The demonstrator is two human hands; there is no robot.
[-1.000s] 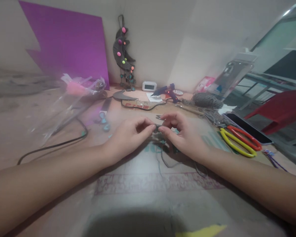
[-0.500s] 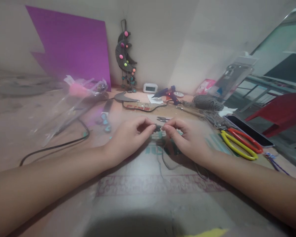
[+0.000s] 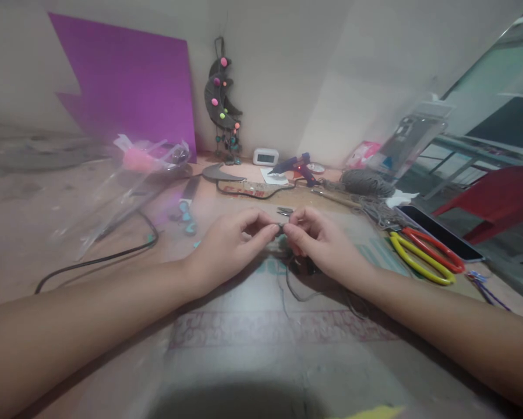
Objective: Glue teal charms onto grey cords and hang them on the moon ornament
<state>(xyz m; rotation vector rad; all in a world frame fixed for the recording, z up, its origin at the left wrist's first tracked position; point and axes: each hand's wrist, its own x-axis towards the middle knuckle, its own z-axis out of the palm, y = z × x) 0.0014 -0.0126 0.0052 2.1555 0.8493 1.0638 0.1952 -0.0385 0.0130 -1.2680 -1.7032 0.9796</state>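
While your left hand and right hand pinch a small, dark, mostly hidden piece, blurred clear plastic bunches around something pink.

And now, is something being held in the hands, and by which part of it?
A small dark piece is pinched by the left hand, with the right hand also at it. Too little shows to tell which part.
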